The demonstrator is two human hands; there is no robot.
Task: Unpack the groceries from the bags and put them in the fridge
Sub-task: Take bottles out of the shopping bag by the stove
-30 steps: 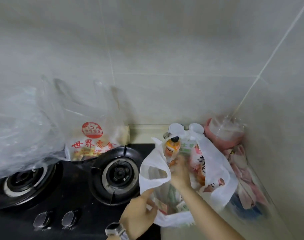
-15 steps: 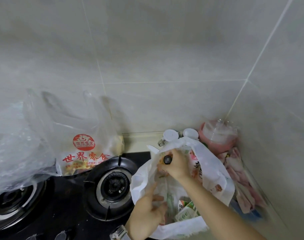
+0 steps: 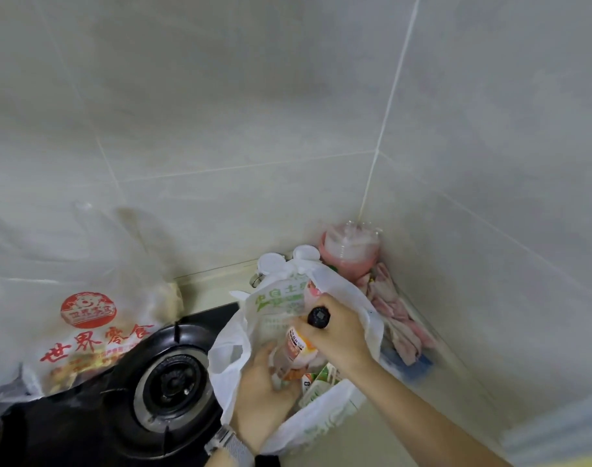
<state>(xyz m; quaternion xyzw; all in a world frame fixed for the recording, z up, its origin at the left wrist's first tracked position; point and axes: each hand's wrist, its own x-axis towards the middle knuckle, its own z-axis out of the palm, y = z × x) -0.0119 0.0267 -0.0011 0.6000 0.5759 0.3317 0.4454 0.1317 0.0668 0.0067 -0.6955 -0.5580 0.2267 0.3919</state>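
1. Your right hand (image 3: 338, 332) has its fingers curled round the neck of a bottle (image 3: 296, 347) with a black cap (image 3: 319, 317) and an orange-and-white label; the cap sticks out just beside your thumb.
2. Your left hand (image 3: 266, 389) has its fingers bent under the bottle's lower end, cupping it from below, so the bottle lies tilted between both hands, above the mouth of the bag.
3. The white bag (image 3: 277, 305) lies all round your fingers: its green-printed side stands just behind your right fingertips, and its rim hangs below your left wrist.
4. Under your right wrist, inside the bag, you can see small green-and-white cartons (image 3: 321, 382).
5. Beyond your right knuckles, in the wall corner, stands a pink container (image 3: 350, 254) with a clear lid; two white round lids (image 3: 271, 262) show just behind the bag.
6. Past your right hand, along the wall, lie pink and white packets (image 3: 399, 318).
7. Beside your left hand sits a black gas burner (image 3: 173, 385), and further that way a clear bag with red print (image 3: 89, 328).
8. A watch with a grey band (image 3: 230, 444) is on your left wrist.
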